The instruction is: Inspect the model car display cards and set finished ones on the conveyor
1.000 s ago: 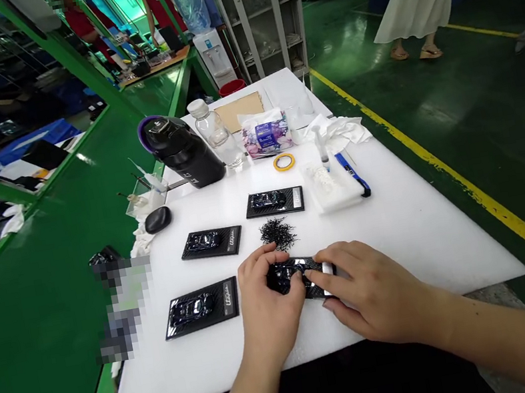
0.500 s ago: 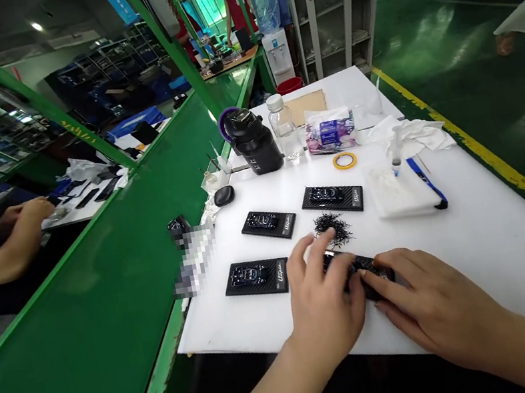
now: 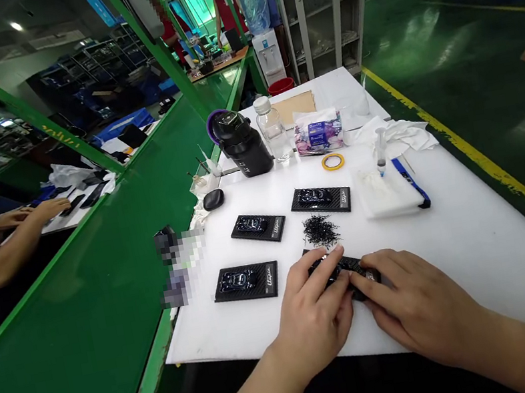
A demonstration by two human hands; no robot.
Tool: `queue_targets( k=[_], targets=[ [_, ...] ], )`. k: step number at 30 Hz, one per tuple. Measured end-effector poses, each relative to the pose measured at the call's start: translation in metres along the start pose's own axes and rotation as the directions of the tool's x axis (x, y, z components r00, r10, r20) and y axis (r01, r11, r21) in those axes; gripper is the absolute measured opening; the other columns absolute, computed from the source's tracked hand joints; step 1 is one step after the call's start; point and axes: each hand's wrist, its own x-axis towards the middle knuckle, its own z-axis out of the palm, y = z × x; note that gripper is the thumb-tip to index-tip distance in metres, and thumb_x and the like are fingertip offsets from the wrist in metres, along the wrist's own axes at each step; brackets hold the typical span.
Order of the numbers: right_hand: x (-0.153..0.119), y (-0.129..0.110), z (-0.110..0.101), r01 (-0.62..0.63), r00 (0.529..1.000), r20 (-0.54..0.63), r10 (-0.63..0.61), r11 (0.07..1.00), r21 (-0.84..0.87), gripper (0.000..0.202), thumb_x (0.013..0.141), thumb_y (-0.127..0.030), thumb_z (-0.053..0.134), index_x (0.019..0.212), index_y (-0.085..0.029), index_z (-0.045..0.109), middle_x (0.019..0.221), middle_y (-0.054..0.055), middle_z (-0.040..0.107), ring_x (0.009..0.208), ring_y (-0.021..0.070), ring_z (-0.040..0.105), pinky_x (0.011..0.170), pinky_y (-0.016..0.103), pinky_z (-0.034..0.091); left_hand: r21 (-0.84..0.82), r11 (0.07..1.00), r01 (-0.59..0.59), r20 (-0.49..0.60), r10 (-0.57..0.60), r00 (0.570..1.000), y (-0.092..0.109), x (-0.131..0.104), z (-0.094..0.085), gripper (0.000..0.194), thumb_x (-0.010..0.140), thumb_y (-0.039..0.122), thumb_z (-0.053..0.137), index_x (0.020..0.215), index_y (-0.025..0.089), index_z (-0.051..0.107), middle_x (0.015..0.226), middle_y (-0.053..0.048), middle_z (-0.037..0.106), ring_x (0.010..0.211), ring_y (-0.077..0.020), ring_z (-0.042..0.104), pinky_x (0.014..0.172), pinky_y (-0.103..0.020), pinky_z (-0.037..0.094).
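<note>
The single view looks forward and down from the wearer's head, close above the near edge of the white surface, facing its far edge.

Rests on the white tabletop as a black, patterned plaque bearing a glossy dark model car, partly hidden from view.

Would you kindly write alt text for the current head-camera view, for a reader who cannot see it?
A person's left hand and right hand partly cover a black plaque on a white table. Nearby lie three similar plaques bearing dark model cars, and black strands; behind are a black bottle, clear bottle and tissue pack.
</note>
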Motion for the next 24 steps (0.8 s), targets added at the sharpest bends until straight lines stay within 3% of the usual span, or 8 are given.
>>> queue_targets(
  k=[4,10,16,21,24],
  targets=[
    [0.003,-0.001,-0.003,-0.009,0.999,0.031,0.009,1.0,-0.002,0.036,0.092,-0.013,0.051,0.126,-0.012,0.063,0.111,0.015,0.059,0.094,0.0283,0.055,0.078,0.044,0.048,-0.074,0.996,0.043,0.011,-0.042,0.999,-0.004,0.0,-0.002,0.031,0.083,0.007,0.061,0.112,0.019,0.068,0.139,-0.011,0.06,0.13,-0.0294,0.05,0.107,-0.05,0.05],
    [0.005,-0.002,-0.006,-0.026,0.997,0.077,0.028,0.999,-0.026,0.038,0.091,-0.014,0.053,0.129,-0.014,0.061,0.111,0.014,0.058,0.095,0.0292,0.054,0.078,0.044,0.047,-0.247,0.91,0.332,-0.001,-0.343,0.939,-0.012,0.005,-0.002,0.02,0.087,0.012,0.059,0.097,0.025,0.071,0.135,-0.007,0.06,0.127,-0.0268,0.054,0.106,-0.052,0.048],
    [0.005,-0.001,-0.006,-0.027,0.997,0.077,0.029,0.999,-0.025,0.039,0.09,-0.014,0.055,0.128,-0.014,0.061,0.107,0.013,0.058,0.092,0.0282,0.054,0.077,0.043,0.047,-0.25,0.926,0.282,-0.034,-0.299,0.954,-0.014,0.004,-0.003,0.025,0.087,0.011,0.059,0.105,0.025,0.069,0.136,-0.007,0.059,0.128,-0.0255,0.052,0.108,-0.05,0.046],
    [0.004,-0.002,-0.004,-0.021,0.999,0.048,0.022,0.999,-0.036,0.038,0.089,-0.014,0.055,0.126,-0.014,0.063,0.107,0.014,0.059,0.092,0.0283,0.054,0.076,0.043,0.047,-0.197,0.948,0.249,-0.013,-0.257,0.966,-0.013,0.003,0.002,0.021,0.088,0.01,0.057,0.1,0.024,0.067,0.137,-0.005,0.058,0.132,-0.0256,0.05,0.111,-0.05,0.043],
    [0.002,-0.002,-0.005,-0.044,0.998,0.035,0.045,0.999,-0.03,0.036,0.092,-0.016,0.054,0.127,-0.014,0.063,0.106,0.014,0.059,0.092,0.0281,0.055,0.075,0.043,0.047,-0.125,0.972,0.198,0.026,-0.197,0.98,-0.011,0.004,-0.001,0.034,0.086,0.01,0.057,0.117,0.023,0.06,0.142,-0.008,0.053,0.138,-0.0272,0.042,0.115,-0.051,0.038]
  ],
)
